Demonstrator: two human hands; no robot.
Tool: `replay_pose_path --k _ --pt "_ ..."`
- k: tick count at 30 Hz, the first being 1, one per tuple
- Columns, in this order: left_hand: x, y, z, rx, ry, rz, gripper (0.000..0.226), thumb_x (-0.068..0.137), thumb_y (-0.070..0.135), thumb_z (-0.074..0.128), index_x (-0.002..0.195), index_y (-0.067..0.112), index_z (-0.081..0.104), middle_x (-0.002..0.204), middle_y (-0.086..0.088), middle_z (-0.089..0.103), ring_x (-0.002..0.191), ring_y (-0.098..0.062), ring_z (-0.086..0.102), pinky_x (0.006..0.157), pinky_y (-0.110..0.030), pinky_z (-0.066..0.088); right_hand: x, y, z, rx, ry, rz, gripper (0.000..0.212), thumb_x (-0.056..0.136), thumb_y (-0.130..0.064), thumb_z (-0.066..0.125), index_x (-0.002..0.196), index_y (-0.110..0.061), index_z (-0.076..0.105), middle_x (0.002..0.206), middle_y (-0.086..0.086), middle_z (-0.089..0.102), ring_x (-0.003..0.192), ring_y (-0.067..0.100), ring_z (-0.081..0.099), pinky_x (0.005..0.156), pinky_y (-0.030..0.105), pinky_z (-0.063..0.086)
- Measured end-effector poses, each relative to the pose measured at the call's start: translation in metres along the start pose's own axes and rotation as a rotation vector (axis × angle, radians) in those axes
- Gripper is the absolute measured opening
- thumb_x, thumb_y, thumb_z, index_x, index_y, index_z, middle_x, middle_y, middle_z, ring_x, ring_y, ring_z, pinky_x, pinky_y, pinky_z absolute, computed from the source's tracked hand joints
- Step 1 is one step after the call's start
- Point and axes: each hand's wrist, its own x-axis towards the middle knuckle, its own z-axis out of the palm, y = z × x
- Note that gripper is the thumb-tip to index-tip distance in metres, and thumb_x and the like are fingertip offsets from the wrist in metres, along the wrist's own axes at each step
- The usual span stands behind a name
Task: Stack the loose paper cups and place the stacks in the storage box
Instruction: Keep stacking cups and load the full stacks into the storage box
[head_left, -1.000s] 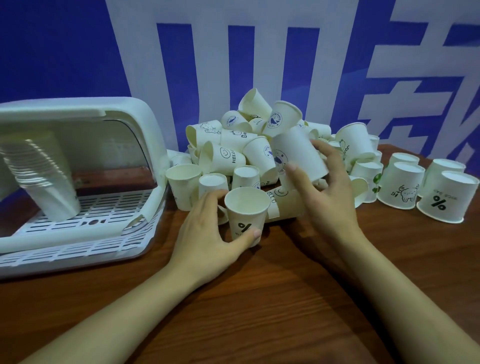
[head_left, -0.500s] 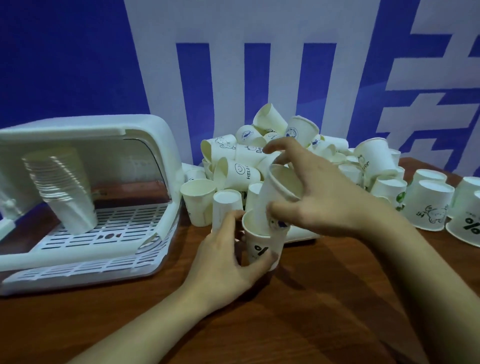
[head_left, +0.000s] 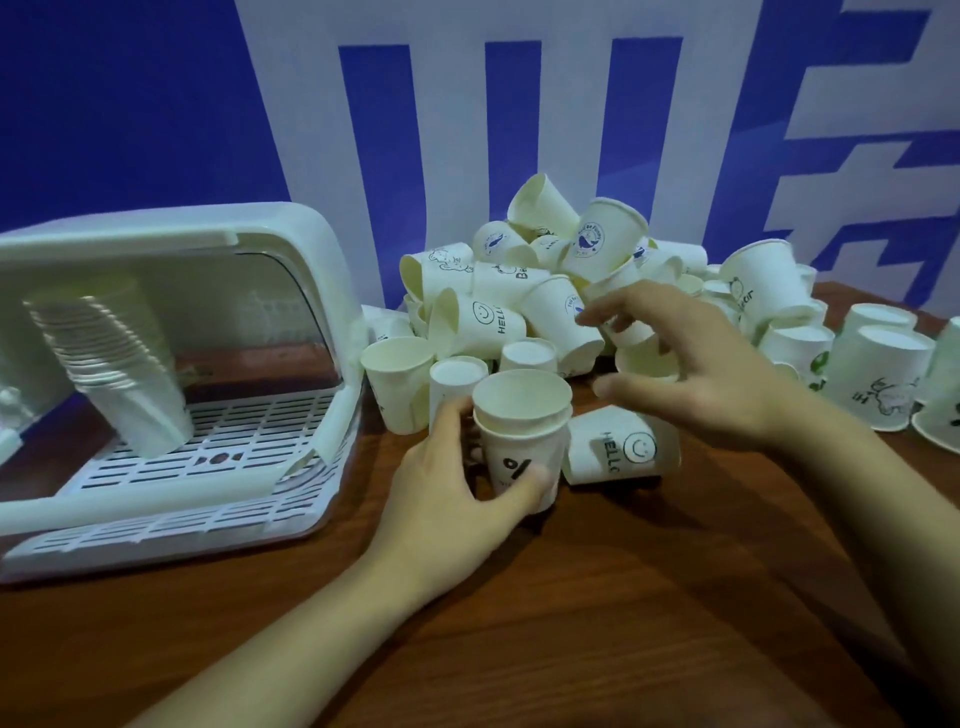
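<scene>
Brown wooden table (head_left: 649, 613), blue-and-white banner (head_left: 156, 114) behind

Wooden table (head_left: 597, 613) bears cups (head_left: 545, 291), storage box (head_left: 171, 364).

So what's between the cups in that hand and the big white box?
In the head view, two cups: an upright cup and an upside-down cup stand between the left hand's stack and the storage box.

White paper cups (head_left: 566, 291) everywhere, printed with black smileys and blue badges; the nested pair (head_left: 522, 431) shows a black percent sign. Pale white slatted storage box (head_left: 291, 244), reddish-brown wood-grain surface (head_left: 623, 597), blue-and-white backdrop (head_left: 311, 104).
</scene>
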Motion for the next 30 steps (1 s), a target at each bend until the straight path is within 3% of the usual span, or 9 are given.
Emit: replay_pose_path --k 3,8,10,12,15,19,22,25,30 --pt "0.0 0.001 0.0 0.008 -0.005 -0.016 0.067 0.078 0.053 0.083 0.134 0.04 0.048 0.118 0.025 0.065 0.107 0.012 0.059 0.082 -0.005 0.048 -0.01 0.014 -0.003 -0.154 -0.086 0.133 0.071 0.065 -0.067 0.063 0.126 -0.032 0.057 0.111 -0.013 0.056 0.107 0.013 0.044 0.084 0.026 0.037" --pt "-0.001 0.002 -0.001 0.014 0.019 -0.041 0.067 0.076 0.052 0.082 0.132 0.04 0.048 0.115 0.027 0.063 0.103 0.011 0.06 0.078 -0.005 0.046 -0.025 0.023 -0.02 -0.172 -0.438 0.398 0.083 0.065 -0.059 0.088 0.133 -0.043 0.043 0.11 -0.025 0.048 0.099 -0.001 0.049 0.079 0.017 0.037" --pt "-0.001 0.004 -0.001 0.007 0.023 -0.054 0.069 0.075 0.051 0.082 0.133 0.04 0.048 0.114 0.028 0.062 0.104 0.015 0.058 0.076 0.0 0.044 -0.034 0.027 -0.021 -0.125 -0.593 0.426 0.084 0.063 -0.055 0.092 0.13 -0.049 0.043 0.114 -0.026 0.051 0.104 -0.002 0.052 0.084 0.015 0.04" --pt "0.0 0.005 0.0 0.009 0.031 -0.062 0.069 0.076 0.049 0.083 0.134 0.039 0.048 0.112 0.027 0.063 0.102 0.016 0.059 0.075 -0.001 0.045 -0.037 0.027 -0.016 -0.079 -0.616 0.378 0.075 0.065 -0.043 0.095 0.126 -0.045 0.051 0.114 -0.025 0.058 0.106 -0.007 0.056 0.085 0.015 0.043" --pt "0.001 0.006 0.001 0.026 0.054 -0.054 0.067 0.078 0.044 0.085 0.134 0.038 0.048 0.112 0.029 0.063 0.1 0.017 0.06 0.074 0.0 0.043 -0.037 0.026 -0.011 0.099 -0.467 0.33 0.065 0.069 -0.031 0.094 0.12 -0.036 0.054 0.111 -0.018 0.068 0.096 -0.008 0.063 0.081 0.016 0.052" --pt "-0.001 0.008 0.0 0.003 0.074 -0.054 0.064 0.079 0.036 0.086 0.131 0.039 0.048 0.11 0.031 0.061 0.096 0.025 0.057 0.073 0.005 0.04 -0.037 0.025 -0.01 0.308 -0.18 0.259 0.067 0.06 -0.06 0.084 0.116 -0.037 0.057 0.105 -0.009 0.072 0.096 0.011 0.069 0.088 0.038 0.056" --pt "-0.002 0.009 0.0 0.038 0.05 -0.039 0.066 0.077 0.043 0.086 0.132 0.037 0.05 0.114 0.031 0.061 0.101 0.024 0.057 0.075 0.004 0.041 -0.035 0.017 -0.006 0.482 0.042 0.204 0.069 0.067 -0.049 0.084 0.128 -0.028 0.06 0.113 -0.006 0.071 0.102 0.01 0.07 0.089 0.032 0.057" --pt "-0.002 0.011 0.003 0.07 0.003 -0.008 0.066 0.077 0.048 0.085 0.132 0.038 0.051 0.119 0.029 0.063 0.107 0.02 0.056 0.08 0.003 0.041 -0.032 0.012 0.005 0.616 0.235 0.204 0.086 0.06 -0.053 0.088 0.136 -0.035 0.051 0.116 -0.008 0.072 0.105 0.01 0.071 0.093 0.035 0.059" --pt "-0.003 0.015 0.006 0.102 -0.051 0.026 0.06 0.078 0.05 0.082 0.127 0.042 0.048 0.116 0.028 0.065 0.108 0.015 0.06 0.083 -0.003 0.046 -0.029 -0.008 0.016 0.757 0.463 0.136 0.067 0.073 -0.04 0.085 0.129 -0.024 0.052 0.101 -0.022 0.072 0.099 0.004 0.071 0.083 0.028 0.06"
